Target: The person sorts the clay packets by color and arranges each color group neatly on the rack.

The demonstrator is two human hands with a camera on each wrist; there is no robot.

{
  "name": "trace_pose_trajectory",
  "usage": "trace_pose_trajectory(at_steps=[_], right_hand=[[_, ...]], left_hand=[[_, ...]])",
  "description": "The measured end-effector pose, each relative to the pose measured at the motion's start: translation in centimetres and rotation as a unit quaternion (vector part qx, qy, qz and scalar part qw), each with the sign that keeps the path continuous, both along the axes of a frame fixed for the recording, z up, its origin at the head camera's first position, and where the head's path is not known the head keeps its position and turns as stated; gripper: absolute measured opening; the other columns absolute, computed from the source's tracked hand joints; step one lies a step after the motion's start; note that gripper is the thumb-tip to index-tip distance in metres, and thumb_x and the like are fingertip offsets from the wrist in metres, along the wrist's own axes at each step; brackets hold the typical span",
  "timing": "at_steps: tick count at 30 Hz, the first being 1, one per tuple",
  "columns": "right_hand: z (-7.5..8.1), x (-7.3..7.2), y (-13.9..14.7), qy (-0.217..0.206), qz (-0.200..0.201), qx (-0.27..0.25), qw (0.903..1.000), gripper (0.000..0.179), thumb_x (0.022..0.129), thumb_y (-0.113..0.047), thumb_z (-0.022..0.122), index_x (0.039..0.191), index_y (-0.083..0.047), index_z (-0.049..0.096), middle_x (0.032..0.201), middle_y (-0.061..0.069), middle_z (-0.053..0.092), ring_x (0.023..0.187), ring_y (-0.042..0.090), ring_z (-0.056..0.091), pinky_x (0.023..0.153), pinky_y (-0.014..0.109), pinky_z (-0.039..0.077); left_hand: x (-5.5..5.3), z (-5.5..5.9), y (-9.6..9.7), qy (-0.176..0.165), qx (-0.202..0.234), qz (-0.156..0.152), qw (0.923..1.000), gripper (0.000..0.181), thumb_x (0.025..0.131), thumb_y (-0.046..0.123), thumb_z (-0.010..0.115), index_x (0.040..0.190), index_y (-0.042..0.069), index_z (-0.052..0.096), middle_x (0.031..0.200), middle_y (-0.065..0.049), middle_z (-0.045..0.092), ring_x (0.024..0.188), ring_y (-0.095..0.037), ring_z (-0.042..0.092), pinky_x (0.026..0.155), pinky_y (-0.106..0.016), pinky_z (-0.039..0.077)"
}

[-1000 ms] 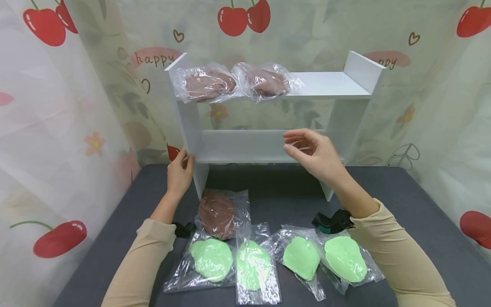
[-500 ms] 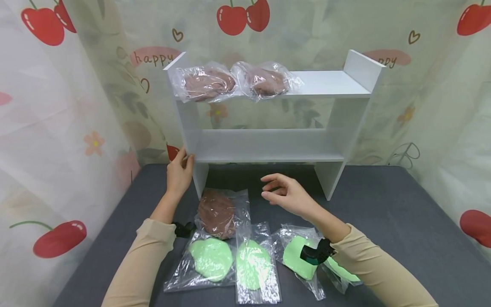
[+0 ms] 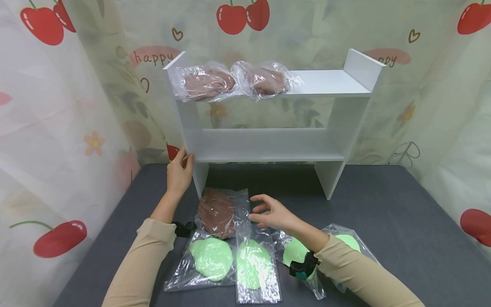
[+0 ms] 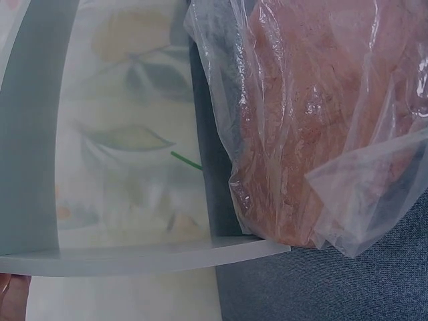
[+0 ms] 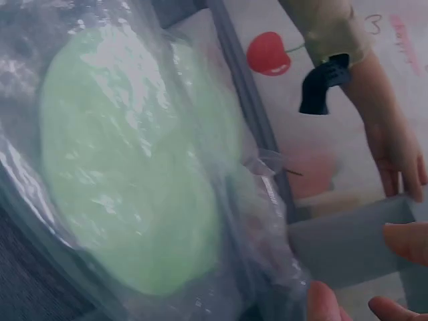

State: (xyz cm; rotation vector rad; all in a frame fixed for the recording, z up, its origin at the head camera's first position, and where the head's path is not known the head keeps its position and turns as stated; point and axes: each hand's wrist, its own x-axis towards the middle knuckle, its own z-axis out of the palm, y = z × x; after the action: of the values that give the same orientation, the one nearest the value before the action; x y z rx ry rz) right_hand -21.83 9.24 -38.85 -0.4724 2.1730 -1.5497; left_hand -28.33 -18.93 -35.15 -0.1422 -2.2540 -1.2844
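Observation:
My left hand (image 3: pixel 178 175) grips the left side panel of the white shelf (image 3: pixel 264 145) at its front edge, level with the middle board. My right hand (image 3: pixel 274 215), fingers loosely bent and apart, holds nothing. It hovers just right of a clear plastic bag with a flat brown lump (image 3: pixel 216 213) on the table. Nearer the front lie several bags of flat light green lumps, among them one at left (image 3: pixel 211 259) and one beside it (image 3: pixel 253 264); my right forearm partly covers those at right. A green lump (image 5: pixel 127 167) fills much of the right wrist view.
Two bagged brown lumps, one at left (image 3: pixel 210 83) and one beside it (image 3: pixel 266 81), rest on the shelf's top board. The shelf stands at the back of the dark table (image 3: pixel 383 204). A cherry-patterned curtain (image 3: pixel 284 38) hangs behind and at both sides.
My right hand has come down and left from in front of the middle board to beside the bagged brown lump on the table. My left hand has stayed at the shelf's side panel.

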Motion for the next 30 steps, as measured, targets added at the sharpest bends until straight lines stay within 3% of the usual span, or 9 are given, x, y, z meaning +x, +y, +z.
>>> trace_pose_trajectory(at_steps=[6,11,20,30], right_hand=[[-1.4,-0.1,-1.1,-0.03,-0.008,0.001,0.9995,0.066,0.087,-0.02,0.067,0.143,-0.009,0.032,0.121,0.026,0.046,0.093,0.026,0.064,0.08,0.042,0.056],[-2.0,-0.2,-1.8,-0.037,-0.019,0.005,0.9991,0.066,0.086,-0.019,0.068,0.142,-0.01,0.034,0.12,0.025,0.047,0.087,0.024,0.062,0.076,0.04,0.057],[-2.8,-0.6,-2.8,-0.02,-0.007,0.049,0.9986,0.053,0.087,-0.022,0.066,0.136,-0.012,0.047,0.123,0.025,0.047,0.079,0.02,0.063,0.068,0.035,0.056],[-3.6,-0.9,-4.1,0.004,-0.007,0.067,0.9977,0.057,0.083,-0.02,0.07,0.135,-0.008,0.048,0.103,0.015,0.052,0.064,0.013,0.051,0.057,0.026,0.047]], left_hand=[[0.0,0.0,0.0,0.0,-0.001,-0.002,1.0,0.045,0.097,0.015,0.049,0.142,0.014,0.042,0.132,-0.019,0.055,0.113,-0.035,0.059,0.086,-0.049,0.052],[0.0,0.0,0.0,-0.003,-0.002,-0.001,1.0,0.045,0.097,0.015,0.049,0.142,0.015,0.043,0.132,-0.018,0.055,0.114,-0.035,0.059,0.086,-0.049,0.052],[0.0,0.0,0.0,-0.004,-0.001,0.0,1.0,0.045,0.097,0.016,0.049,0.141,0.015,0.043,0.133,-0.017,0.055,0.115,-0.035,0.059,0.088,-0.048,0.052],[-0.1,-0.1,0.0,-0.001,0.0,0.002,1.0,0.045,0.097,0.016,0.049,0.142,0.015,0.042,0.133,-0.018,0.055,0.114,-0.035,0.059,0.088,-0.049,0.052]])
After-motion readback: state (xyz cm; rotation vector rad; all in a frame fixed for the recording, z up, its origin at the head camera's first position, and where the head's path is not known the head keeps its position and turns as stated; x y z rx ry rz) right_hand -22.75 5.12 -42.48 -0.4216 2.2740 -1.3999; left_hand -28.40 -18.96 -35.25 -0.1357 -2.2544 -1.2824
